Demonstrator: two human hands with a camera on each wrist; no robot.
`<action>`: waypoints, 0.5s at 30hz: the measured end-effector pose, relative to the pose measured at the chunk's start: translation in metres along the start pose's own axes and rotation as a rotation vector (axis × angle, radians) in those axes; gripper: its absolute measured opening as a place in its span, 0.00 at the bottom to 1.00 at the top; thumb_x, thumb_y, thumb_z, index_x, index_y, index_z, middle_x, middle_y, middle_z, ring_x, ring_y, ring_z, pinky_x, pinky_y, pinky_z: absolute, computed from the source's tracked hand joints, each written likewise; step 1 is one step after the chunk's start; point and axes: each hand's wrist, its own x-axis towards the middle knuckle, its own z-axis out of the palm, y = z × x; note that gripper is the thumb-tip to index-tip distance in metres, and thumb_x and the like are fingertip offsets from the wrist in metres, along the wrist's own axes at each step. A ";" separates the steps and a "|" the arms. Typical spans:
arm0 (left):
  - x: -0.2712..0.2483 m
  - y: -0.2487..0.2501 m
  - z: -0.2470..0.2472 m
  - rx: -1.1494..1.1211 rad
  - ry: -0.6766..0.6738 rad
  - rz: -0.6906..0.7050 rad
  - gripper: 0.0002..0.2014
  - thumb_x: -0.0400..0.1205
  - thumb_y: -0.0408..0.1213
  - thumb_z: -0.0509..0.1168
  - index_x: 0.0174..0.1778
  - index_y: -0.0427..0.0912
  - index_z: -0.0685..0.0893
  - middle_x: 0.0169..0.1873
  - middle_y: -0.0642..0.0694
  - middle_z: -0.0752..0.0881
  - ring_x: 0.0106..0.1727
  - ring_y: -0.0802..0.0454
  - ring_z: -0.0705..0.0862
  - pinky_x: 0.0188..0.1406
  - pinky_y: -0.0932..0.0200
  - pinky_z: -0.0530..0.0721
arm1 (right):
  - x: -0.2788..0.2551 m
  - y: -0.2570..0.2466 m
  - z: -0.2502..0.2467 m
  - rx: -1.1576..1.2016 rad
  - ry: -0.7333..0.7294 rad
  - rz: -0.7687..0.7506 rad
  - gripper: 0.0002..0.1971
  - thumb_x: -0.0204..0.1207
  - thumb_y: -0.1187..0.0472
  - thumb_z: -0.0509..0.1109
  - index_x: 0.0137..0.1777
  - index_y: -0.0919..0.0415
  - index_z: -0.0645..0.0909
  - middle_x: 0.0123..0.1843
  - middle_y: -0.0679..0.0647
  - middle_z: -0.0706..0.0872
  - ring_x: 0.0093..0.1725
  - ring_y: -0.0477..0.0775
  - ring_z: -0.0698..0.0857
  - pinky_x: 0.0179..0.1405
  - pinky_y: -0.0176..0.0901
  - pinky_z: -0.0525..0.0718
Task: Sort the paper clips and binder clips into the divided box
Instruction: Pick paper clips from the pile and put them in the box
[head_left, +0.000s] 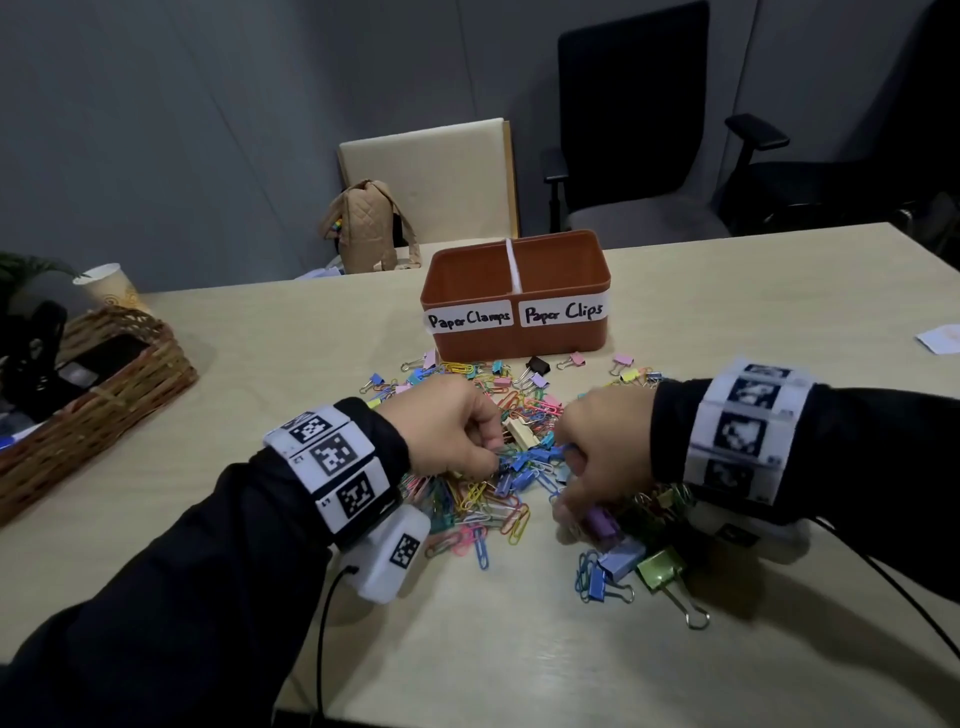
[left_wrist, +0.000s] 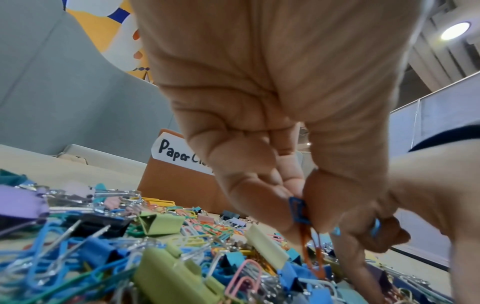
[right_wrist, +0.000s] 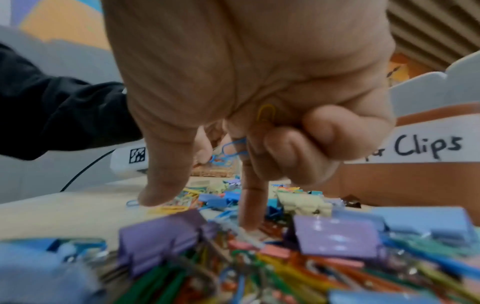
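A mixed pile of coloured paper clips and binder clips lies on the table in front of the brown divided box. The box is labelled "Paper Clamps" on its left half and "Paper Clips" on its right half. My left hand is low over the pile and pinches a small blue binder clip, from which an orange paper clip dangles. My right hand reaches into the pile with thumb and forefinger. Its other fingers curl over paper clips, of which a yellow paper clip shows in the palm.
The beige table also carries a wicker basket at the left and a paper cup behind it. A white card lies at the right edge. Larger binder clips lie near my right wrist. Chairs stand beyond the table.
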 end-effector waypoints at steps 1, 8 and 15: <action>0.000 -0.001 -0.001 -0.006 0.007 0.000 0.09 0.72 0.30 0.75 0.33 0.49 0.85 0.25 0.58 0.84 0.24 0.69 0.79 0.29 0.73 0.78 | 0.000 -0.005 0.002 -0.096 -0.003 0.009 0.26 0.64 0.31 0.73 0.37 0.56 0.77 0.33 0.50 0.80 0.32 0.50 0.77 0.30 0.40 0.74; -0.004 -0.008 -0.002 -0.028 0.043 -0.012 0.11 0.71 0.31 0.76 0.29 0.50 0.84 0.25 0.57 0.85 0.25 0.67 0.80 0.31 0.71 0.79 | 0.006 -0.024 0.004 -0.269 -0.039 -0.020 0.27 0.70 0.41 0.75 0.29 0.58 0.64 0.29 0.51 0.71 0.35 0.55 0.76 0.33 0.41 0.75; -0.006 -0.017 -0.002 -0.125 0.056 -0.042 0.10 0.71 0.31 0.77 0.30 0.49 0.85 0.24 0.57 0.85 0.25 0.66 0.80 0.31 0.71 0.78 | 0.008 -0.028 0.014 -0.324 -0.092 -0.098 0.20 0.79 0.58 0.66 0.29 0.59 0.64 0.30 0.54 0.68 0.26 0.50 0.66 0.25 0.38 0.67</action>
